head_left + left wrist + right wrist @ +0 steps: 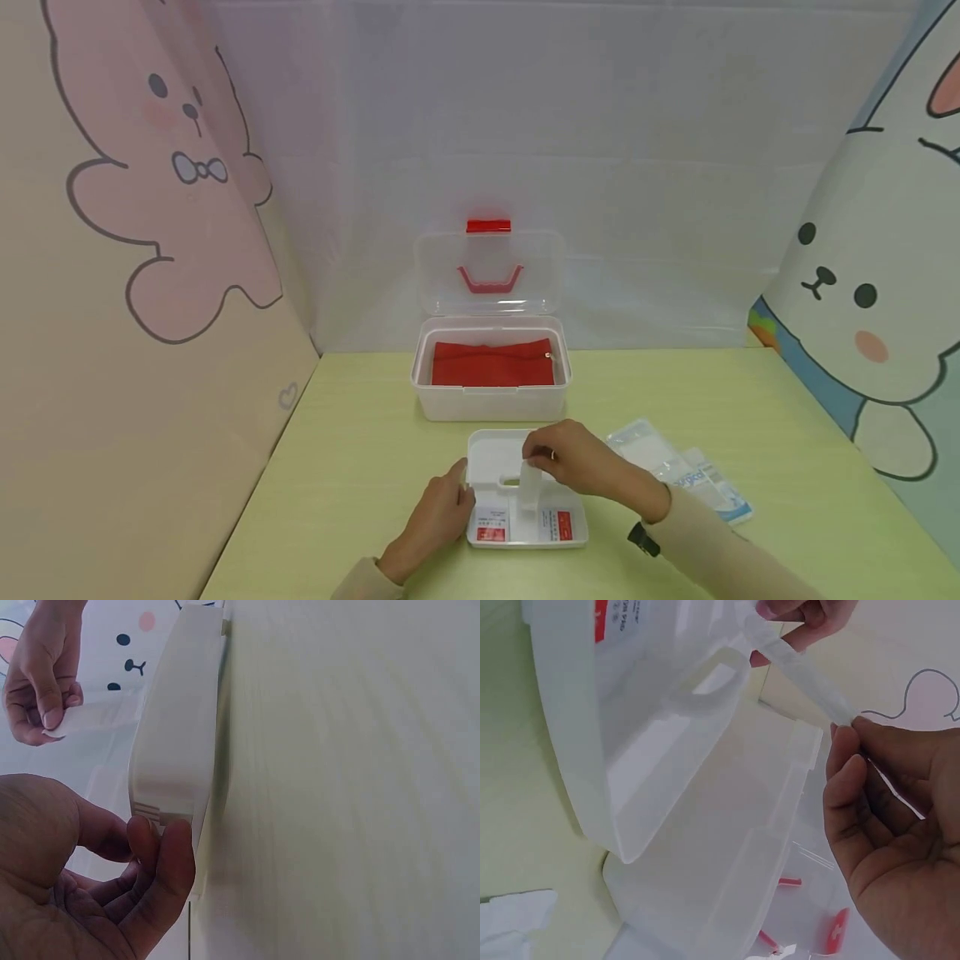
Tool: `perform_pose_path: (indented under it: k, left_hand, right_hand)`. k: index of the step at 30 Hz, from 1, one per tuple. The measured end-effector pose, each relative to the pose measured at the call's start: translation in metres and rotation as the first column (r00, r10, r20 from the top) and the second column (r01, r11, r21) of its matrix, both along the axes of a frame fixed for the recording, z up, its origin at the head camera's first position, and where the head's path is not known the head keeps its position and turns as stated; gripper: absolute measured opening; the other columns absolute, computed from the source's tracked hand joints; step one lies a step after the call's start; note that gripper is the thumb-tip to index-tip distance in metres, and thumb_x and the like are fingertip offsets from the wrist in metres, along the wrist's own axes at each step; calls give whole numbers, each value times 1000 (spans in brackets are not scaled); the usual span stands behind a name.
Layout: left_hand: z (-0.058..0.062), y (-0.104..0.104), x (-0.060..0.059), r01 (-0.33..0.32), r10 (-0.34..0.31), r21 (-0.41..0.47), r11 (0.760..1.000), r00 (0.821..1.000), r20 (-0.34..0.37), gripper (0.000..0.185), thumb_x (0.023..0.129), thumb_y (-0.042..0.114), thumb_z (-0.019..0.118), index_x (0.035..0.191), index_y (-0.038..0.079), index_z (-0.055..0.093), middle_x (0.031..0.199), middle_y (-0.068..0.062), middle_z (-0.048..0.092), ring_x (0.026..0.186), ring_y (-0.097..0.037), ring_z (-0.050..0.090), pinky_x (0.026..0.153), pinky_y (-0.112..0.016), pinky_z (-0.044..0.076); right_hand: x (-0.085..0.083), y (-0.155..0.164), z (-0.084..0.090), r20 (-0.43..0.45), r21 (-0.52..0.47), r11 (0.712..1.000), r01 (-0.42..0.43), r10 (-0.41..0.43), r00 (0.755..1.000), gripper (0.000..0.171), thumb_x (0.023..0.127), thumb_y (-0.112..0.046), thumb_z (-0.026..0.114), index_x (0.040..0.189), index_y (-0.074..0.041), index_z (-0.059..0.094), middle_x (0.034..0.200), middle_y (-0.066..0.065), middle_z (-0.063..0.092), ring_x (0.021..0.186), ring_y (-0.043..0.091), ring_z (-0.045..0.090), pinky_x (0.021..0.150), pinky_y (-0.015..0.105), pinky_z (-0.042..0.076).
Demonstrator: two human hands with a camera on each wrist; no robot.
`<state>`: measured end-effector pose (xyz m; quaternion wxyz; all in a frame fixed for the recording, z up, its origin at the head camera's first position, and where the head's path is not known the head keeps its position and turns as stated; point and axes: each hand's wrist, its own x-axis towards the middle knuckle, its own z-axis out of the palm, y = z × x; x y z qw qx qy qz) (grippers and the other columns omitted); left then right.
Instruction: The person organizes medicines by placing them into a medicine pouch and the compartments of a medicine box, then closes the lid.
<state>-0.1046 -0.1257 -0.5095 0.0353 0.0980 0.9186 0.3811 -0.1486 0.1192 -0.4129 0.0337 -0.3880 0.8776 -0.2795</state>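
A shallow white tray (495,452) with a handle slot lies at the table's front. My left hand (438,507) grips its left edge, the fingertips at the tray's end wall (176,735) in the left wrist view. Over the middle of the tray, my right hand (581,458) pinches the upper end of a thin, whitish strip (799,667) between thumb and fingers. The strip hangs down toward the tray. Two small red-and-white packets, one left (492,525) and one right (557,525), sit in the tray's front part.
Behind the tray stands a white box (491,405) with its clear lid (442,279) raised, holding a red zip pouch (491,367). To the right lie a clear plastic package (641,443) and a blue-and-white "surgical" package (720,492), partly under the right forearm.
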Motion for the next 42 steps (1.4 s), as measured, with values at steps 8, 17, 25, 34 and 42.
perform_pose_path:
  k: [8,17,25,34,42]
  left_hand:
    - [-1,0,0,-6,6,-13,1000,1000,-21,50,95,9,51,140,-11,43,55,10,40,46,-2,38,44,-22,33]
    - [-2,0,-1,-4,4,-8,1000,1000,-16,50,95,9,52,140,-10,43,55,9,40,47,-2,38,45,-22,33]
    - [-2,0,-1,1,-1,-7,1000,1000,-28,49,95,8,52,140,-10,44,55,10,41,47,-1,38,44,-21,33]
    - [-1,0,0,1,-1,-13,1000,1000,-25,50,95,8,52,140,-11,43,55,10,41,47,-1,37,45,-21,33]
    - [-1,0,0,-1,1,-13,1000,1000,-20,50,95,9,52,140,-11,43,56,9,42,48,-1,39,46,-21,33]
  right_hand:
    - [5,-8,-16,70,46,998,-34,31,997,8,89,-4,68,87,-11,70,82,-6,69,74,-1,54,70,19,51]
    - [9,-13,-30,94,91,994,-55,47,995,6,90,-7,68,87,-12,70,82,-7,69,72,-2,52,70,19,50]
    - [12,-15,-39,38,140,990,-36,31,999,7,88,-9,70,84,-14,69,76,-10,66,68,-1,48,68,19,48]
    - [15,-19,-43,-74,190,982,-20,34,997,6,84,-10,74,81,-15,73,73,-9,61,65,-1,45,66,21,48]
    - [16,-23,-51,-103,279,960,29,0,995,8,86,-14,72,81,-19,72,71,-13,60,62,0,44,64,21,47]
